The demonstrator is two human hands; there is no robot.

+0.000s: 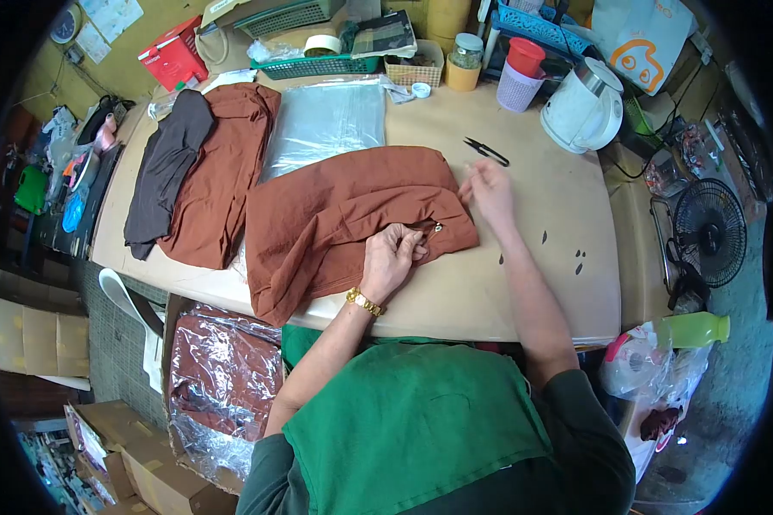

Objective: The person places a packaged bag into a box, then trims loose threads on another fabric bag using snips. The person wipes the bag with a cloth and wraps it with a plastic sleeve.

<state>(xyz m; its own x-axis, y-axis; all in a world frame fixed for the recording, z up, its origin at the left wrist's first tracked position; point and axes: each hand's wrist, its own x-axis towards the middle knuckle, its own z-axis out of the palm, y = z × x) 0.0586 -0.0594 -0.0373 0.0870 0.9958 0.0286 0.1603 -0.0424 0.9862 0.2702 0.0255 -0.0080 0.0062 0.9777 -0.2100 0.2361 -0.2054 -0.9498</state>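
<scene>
A folded rust-brown garment (343,197) lies across the middle of the table, with a small opening and a metal piece near its right end. My left hand (392,256), wearing a gold watch, pinches the cloth beside that opening. Over the garment's right edge is my right hand (487,187), slightly blurred, its fingers bent; what they hold, if anything, cannot be made out. Black thread snips (487,152) lie on the table just beyond the right hand.
Other brown garments (232,163) and a dark one (170,172) lie left, beside clear plastic bags (326,120). Baskets, a jar, cups and a white kettle (582,106) line the back. Below the table's front edge stands a box of bagged garments (223,369).
</scene>
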